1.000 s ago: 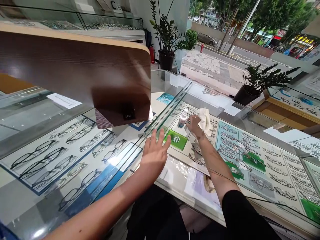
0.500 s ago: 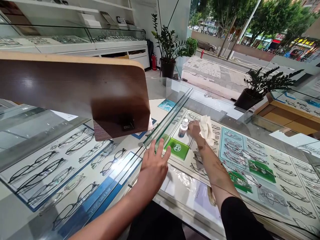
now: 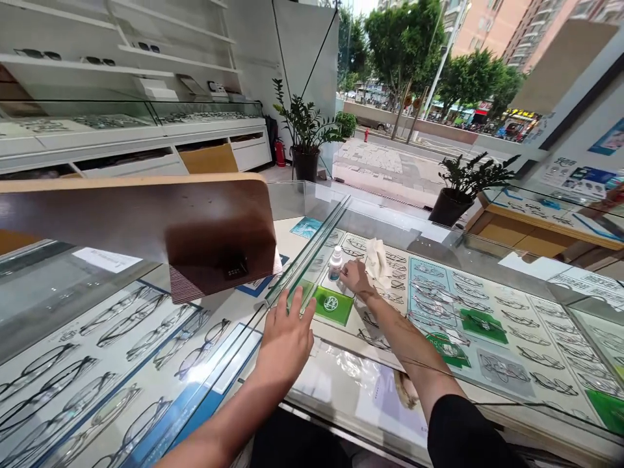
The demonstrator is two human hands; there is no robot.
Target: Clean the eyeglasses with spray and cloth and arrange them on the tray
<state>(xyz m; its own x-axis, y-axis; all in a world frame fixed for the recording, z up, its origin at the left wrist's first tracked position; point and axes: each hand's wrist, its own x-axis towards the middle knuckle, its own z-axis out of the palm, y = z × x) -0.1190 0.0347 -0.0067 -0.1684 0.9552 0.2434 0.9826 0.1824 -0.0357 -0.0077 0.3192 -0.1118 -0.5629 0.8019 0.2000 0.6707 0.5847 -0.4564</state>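
Note:
My left hand (image 3: 286, 335) lies flat with fingers spread on the glass top of the display counter (image 3: 234, 364), near the seam between two cases. Stretched out over the glass, my right hand (image 3: 358, 278) is closed on a crumpled white cloth (image 3: 377, 261). A small white spray bottle (image 3: 335, 263) stands upright just left of that hand, close to its fingers. Next to the bottle, under the glass, lies a green logo card (image 3: 332, 304). Rows of eyeglass frames (image 3: 146, 331) fill the trays below.
A brown wooden panel (image 3: 146, 221) juts over the counter on the left. Potted plants (image 3: 305, 140) (image 3: 461, 185) stand by the street window. A clear plastic sheet (image 3: 351, 364) lies near the counter's front edge. Wall shelves and more glass cases run along the back left.
The view has tilted upward, showing more of the shop. Both hands stay in much the same places, the right still by the bottle with the cloth.

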